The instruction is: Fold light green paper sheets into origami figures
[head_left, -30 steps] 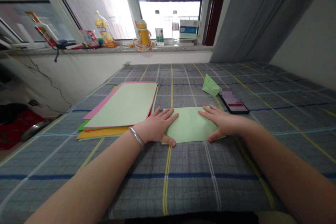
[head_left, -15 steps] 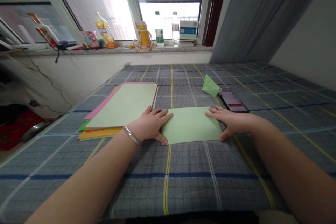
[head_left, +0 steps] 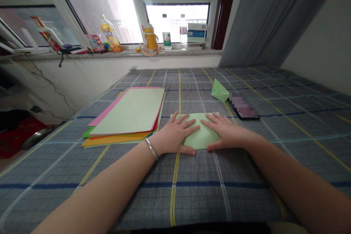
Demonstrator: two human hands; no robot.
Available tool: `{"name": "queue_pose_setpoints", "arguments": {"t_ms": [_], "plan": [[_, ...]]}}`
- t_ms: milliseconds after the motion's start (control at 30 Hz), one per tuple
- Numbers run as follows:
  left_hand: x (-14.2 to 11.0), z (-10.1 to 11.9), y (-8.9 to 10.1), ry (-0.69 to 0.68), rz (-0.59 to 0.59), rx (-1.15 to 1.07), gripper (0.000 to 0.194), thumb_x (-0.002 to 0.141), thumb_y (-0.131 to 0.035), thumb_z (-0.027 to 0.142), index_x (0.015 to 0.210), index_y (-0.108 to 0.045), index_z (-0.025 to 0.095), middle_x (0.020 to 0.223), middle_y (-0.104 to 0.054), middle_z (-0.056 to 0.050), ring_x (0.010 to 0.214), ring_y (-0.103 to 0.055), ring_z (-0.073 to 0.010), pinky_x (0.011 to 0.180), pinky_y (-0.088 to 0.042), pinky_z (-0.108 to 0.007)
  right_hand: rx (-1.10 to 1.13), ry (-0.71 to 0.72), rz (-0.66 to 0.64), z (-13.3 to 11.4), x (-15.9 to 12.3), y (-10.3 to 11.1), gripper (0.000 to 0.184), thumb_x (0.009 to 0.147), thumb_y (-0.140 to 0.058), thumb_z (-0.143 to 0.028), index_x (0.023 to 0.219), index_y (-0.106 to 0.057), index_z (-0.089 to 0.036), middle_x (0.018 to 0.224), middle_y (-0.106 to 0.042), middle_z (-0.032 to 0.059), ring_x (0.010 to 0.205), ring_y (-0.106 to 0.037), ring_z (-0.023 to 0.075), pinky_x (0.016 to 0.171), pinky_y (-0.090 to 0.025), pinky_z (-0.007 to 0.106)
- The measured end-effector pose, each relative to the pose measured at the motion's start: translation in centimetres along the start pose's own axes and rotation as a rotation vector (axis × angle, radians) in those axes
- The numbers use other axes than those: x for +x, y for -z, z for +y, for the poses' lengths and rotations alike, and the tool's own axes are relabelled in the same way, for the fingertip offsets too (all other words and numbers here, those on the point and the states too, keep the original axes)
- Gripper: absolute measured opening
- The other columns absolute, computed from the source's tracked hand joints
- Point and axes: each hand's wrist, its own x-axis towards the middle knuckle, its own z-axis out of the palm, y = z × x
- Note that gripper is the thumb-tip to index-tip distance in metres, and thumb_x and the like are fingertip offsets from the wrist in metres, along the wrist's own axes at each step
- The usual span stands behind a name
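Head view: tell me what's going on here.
A person has both bare hands spread flat on a light green sheet, the left hand over its left part and the right hand over its right. The sheet lies on a plaid cloth. To the left is a stack of coloured paper, with a pale sheet on top. Beyond the right hand, a folded green piece sits beside a phone.

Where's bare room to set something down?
Grey plaid cloth lies bare between the forearms, and between multicoloured paper stack and folded green paper. Crowded: flat pale green paper under left grip and right grip; folded paper by black phone.
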Motion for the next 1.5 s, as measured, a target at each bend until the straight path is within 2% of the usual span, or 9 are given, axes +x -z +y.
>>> {"name": "queue_pose_setpoints", "arguments": {"t_ms": [133, 233, 367, 467, 533, 600, 767, 1100, 1500], "plan": [[0.4, 0.9, 0.7, -0.154, 0.057, -0.013, 0.06, 0.084, -0.05, 0.062, 0.134, -0.046, 0.029, 0.141, -0.047, -0.006, 0.13, -0.04, -0.0276, 0.113, -0.012, -0.05, -0.024, 0.125, 0.102, -1.0, -0.1, 0.1, 0.096, 0.062, -0.066, -0.069, 0.143, -0.038, -0.027, 0.152, -0.03, 0.0123, 0.139, -0.019, 0.0404, 0.109, -0.015, 0.062], [0.4, 1.6, 1.3, -0.21, 0.099, 0.016, 0.036, 0.09, -0.051, 0.046, 0.12, -0.058, 0.027, 0.126, -0.06, -0.003, 0.117, -0.052, -0.0221, 0.106, -0.028, -0.041, -0.036, 0.206, 0.202, -1.2, -0.2, 0.6, 0.076, 0.063, -0.069, -0.063, 0.13, -0.053, -0.029, 0.146, -0.041, 0.0102, 0.135, -0.029, 0.039, 0.105, -0.017, 0.067], [0.7, 2.5, 1.2, -0.061, 0.172, 0.115, 0.02, 0.093, -0.049, 0.027, 0.105, -0.064, 0.022, 0.098, -0.07, -0.004, 0.091, -0.063, -0.0183, 0.08, -0.042, -0.033, -0.057, 0.275, 0.365, -0.9, 0.0, 1.0, 0.035, 0.075, -0.068, -0.041, 0.107, -0.065, -0.027, 0.128, -0.06, 0.0059, 0.125, -0.044, 0.0314, 0.106, -0.014, 0.063], [1.2, 2.7, 0.6, 0.005, 0.181, 0.176, 0.016, 0.092, -0.05, 0.024, 0.097, -0.065, 0.019, 0.088, -0.07, -0.004, 0.082, -0.064, -0.0186, 0.073, -0.043, -0.033, -0.064, 0.297, 0.384, -0.9, 0.4, 1.0, 0.015, 0.08, -0.063, -0.029, 0.094, -0.068, -0.024, 0.105, -0.069, 0.0037, 0.106, -0.058, 0.0238, 0.105, -0.024, 0.052], [1.6, 2.5, 0.3, 0.009, 0.189, 0.167, 0.018, 0.093, -0.049, 0.028, 0.098, -0.064, 0.018, 0.089, -0.069, -0.005, 0.083, -0.064, -0.0194, 0.074, -0.045, -0.033, -0.071, 0.285, 0.36, -1.1, 0.6, 1.0, 0.013, 0.081, -0.062, -0.029, 0.092, -0.068, -0.023, 0.096, -0.071, 0.0039, 0.095, -0.061, 0.0214, 0.095, -0.036, 0.043], [1.9, 2.3, 0.0, 0.015, 0.202, 0.124, 0.023, 0.094, -0.047, 0.033, 0.102, -0.062, 0.018, 0.092, -0.068, -0.005, 0.088, -0.063, -0.02, 0.077, -0.046, -0.033, -0.092, 0.268, 0.351, -1.4, 0.7, 0.9, 0.014, 0.082, -0.061, -0.03, 0.09, -0.068, -0.021, 0.091, -0.07, 0.0044, 0.091, -0.061, 0.0211, 0.083, -0.041, 0.035], [2.1, 1.8, -0.3, 0.015, 0.214, 0.02, 0.023, 0.094, -0.046, 0.034, 0.102, -0.061, 0.018, 0.097, -0.067, -0.006, 0.096, -0.061, -0.0189, 0.084, -0.048, -0.031, -0.171, 0.26, 0.378, -2.1, 0.7, 0.7, 0.012, 0.083, -0.056, -0.027, 0.081, -0.066, -0.02, 0.087, -0.069, 0.0034, 0.083, -0.06, 0.0187, 0.07, -0.037, 0.03], [2.6, 1.4, -1.1, 0.136, 0.279, 0.089, 0.021, 0.093, -0.047, 0.03, 0.086, -0.061, 0.016, 0.084, -0.069, -0.006, 0.082, -0.064, -0.021, 0.08, -0.047, -0.035, -0.206, 0.233, 0.467, -2.4, 1.5, 0.1, 0.016, 0.088, -0.048, -0.027, 0.083, -0.062, -0.019, 0.086, -0.068, 0.0033, 0.082, -0.058, 0.0176, 0.067, -0.034, 0.029], [2.8, 0.6, -1.5, 0.112, 0.315, 0.03, 0.021, 0.094, -0.045, 0.032, 0.091, -0.061, 0.018, 0.091, -0.069, -0.004, 0.086, -0.064, -0.0188, 0.075, -0.047, -0.03, -0.147, 0.189, 0.495, -2.6, 1.9, -0.3, 0.012, 0.084, -0.049, -0.022, 0.08, -0.059, -0.02, 0.082, -0.066, 0.0038, 0.081, -0.056, 0.0178, 0.068, -0.035, 0.028]]}}
